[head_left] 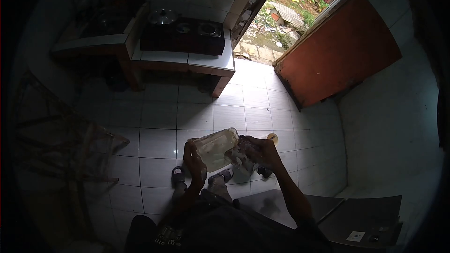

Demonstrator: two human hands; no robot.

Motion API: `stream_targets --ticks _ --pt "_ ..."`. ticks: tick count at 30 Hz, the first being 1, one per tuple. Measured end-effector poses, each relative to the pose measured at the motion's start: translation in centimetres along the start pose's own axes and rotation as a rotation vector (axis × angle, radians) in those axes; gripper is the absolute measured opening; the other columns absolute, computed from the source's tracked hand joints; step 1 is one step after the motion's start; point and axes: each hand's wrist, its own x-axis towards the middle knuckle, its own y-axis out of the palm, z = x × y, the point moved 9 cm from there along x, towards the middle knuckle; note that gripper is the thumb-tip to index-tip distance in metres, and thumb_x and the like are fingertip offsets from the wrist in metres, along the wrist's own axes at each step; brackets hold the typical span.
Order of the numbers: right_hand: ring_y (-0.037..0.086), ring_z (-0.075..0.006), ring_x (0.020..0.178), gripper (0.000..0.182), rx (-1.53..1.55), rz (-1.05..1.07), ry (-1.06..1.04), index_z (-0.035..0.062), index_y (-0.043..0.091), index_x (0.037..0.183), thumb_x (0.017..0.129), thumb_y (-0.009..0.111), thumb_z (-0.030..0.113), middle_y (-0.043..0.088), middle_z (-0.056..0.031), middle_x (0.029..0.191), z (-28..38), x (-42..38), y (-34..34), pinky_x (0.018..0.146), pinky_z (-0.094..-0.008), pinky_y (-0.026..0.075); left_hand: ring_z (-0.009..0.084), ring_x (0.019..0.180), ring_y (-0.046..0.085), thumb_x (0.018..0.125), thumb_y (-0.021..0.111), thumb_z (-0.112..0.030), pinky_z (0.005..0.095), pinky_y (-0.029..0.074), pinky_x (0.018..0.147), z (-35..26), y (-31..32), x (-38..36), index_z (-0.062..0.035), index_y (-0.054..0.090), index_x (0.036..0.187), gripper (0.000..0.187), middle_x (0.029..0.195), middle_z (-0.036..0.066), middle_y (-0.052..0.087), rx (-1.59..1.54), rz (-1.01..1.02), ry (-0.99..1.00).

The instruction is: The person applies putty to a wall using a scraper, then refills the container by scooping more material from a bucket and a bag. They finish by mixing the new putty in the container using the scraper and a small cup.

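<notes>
In front of my body, a translucent, pale rectangular plastic container [213, 149] is held up at a tilt above the floor. My left hand [193, 161] grips its left end, fingers wrapped round the edge. At the other end, my right hand [258, 151] is closed on a crumpled whitish plastic bag [241, 160], which hangs down beside the container's right side and overlaps its corner in this view. Part of the bag is hidden behind my fingers.
My sandalled feet [220, 176] stand on the tiled floor [159, 143]. A round yellowish object [272, 138] lies beyond my right hand. Ahead is a gas stove [183, 37] on a tiled counter [164, 57]. An orange door [337, 54] stands open. A grey cabinet-like surface [361, 211] is at right.
</notes>
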Motion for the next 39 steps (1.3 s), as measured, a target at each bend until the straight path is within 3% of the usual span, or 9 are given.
stream_targets --ticks 14,16,20,22,26,27,34,36,39 --pt "0.062 -0.0102 0.070 0.041 0.353 0.147 0.067 -0.0019 0.055 0.126 0.089 0.059 0.015 0.068 -0.0088 0.081 1.1 -0.7 3.1 0.066 -0.0260 0.051 0.0124 0.073 0.045 0.100 0.045 -0.024 0.0267 0.040 0.069 1.3 1.3 -1.3 0.0030 0.058 0.097 0.030 0.079 0.004 0.052 -0.014 0.003 -0.041" --pt "0.062 -0.0105 0.069 0.037 0.453 0.114 0.086 -0.0030 0.057 0.122 0.089 0.059 0.014 0.067 -0.0082 0.081 1.8 -0.8 2.4 0.066 -0.0260 0.051 0.0129 0.073 0.047 0.100 0.045 -0.028 0.0260 0.040 0.069 -0.7 1.9 -1.1 0.0025 0.058 0.098 0.033 0.080 0.004 0.053 0.072 0.110 0.226" --pt "0.064 -0.0123 0.073 0.033 0.515 -0.063 0.031 -0.0030 0.060 0.117 0.089 0.060 0.013 0.068 -0.0089 0.081 3.3 -0.9 -0.8 0.067 -0.0262 0.052 0.0128 0.072 0.046 0.099 0.045 -0.036 0.0273 0.040 0.068 -1.2 2.1 0.3 0.0023 0.057 0.096 0.040 0.079 0.002 0.051 0.004 0.192 0.225" --pt "0.067 -0.0145 0.080 0.031 0.180 -0.146 -0.212 -0.0014 0.060 0.117 0.089 0.061 0.012 0.070 -0.0103 0.087 5.9 -1.1 -2.4 0.068 -0.0271 0.053 0.0131 0.073 0.046 0.099 0.043 -0.040 0.0291 0.039 0.067 1.8 2.8 1.0 0.0015 0.057 0.097 0.044 0.080 0.001 0.051 -0.151 0.296 -0.281" --pt "0.069 -0.0222 0.083 0.038 -0.260 -0.164 -0.659 0.0074 0.061 0.116 0.079 0.067 0.007 0.069 -0.0099 0.096 9.7 -2.7 -0.6 0.072 -0.0331 0.056 0.0170 0.091 0.053 0.094 0.041 -0.057 0.0299 0.042 0.086 1.0 3.1 1.7 0.0017 0.053 0.114 0.063 0.097 0.010 0.055 -0.133 0.467 -0.087" --pt "0.068 -0.0231 0.085 0.039 -0.303 -0.139 -0.660 0.0118 0.063 0.112 0.074 0.067 0.006 0.069 -0.0062 0.097 9.9 -2.8 0.3 0.073 -0.0351 0.057 0.0194 0.099 0.054 0.089 0.040 -0.065 0.0329 0.041 0.094 -1.0 2.9 1.1 0.0052 0.048 0.120 0.077 0.104 0.013 0.054 -0.130 0.497 0.173" --pt "0.067 -0.0201 0.091 0.037 -0.281 -0.065 -0.694 0.0164 0.065 0.109 0.075 0.064 0.002 0.068 -0.0034 0.098 9.3 -3.7 3.2 0.077 -0.0349 0.057 0.0194 0.099 0.054 0.086 0.039 -0.072 0.0347 0.044 0.090 -4.2 2.8 0.7 0.0057 0.048 0.117 0.084 0.108 0.012 0.053 -0.130 0.485 0.106" --pt "0.067 -0.0206 0.091 0.040 -0.273 -0.059 -0.681 0.0173 0.063 0.113 0.075 0.066 0.007 0.068 -0.0026 0.100 8.7 -3.6 2.6 0.073 -0.0333 0.058 0.0180 0.097 0.054 0.084 0.039 -0.074 0.0334 0.044 0.089 -5.1 2.6 0.3 0.0038 0.049 0.115 0.084 0.105 0.011 0.053 -0.117 0.509 0.298" --pt "0.067 -0.0220 0.090 0.043 -0.224 -0.130 -0.702 0.0176 0.060 0.116 0.074 0.068 0.011 0.067 -0.0021 0.102 8.2 -3.1 1.7 0.068 -0.0317 0.058 0.0194 0.095 0.054 0.083 0.037 -0.076 0.0336 0.045 0.087 -4.5 2.5 0.1 0.0041 0.047 0.119 0.088 0.102 0.011 0.052 -0.084 0.535 0.257"
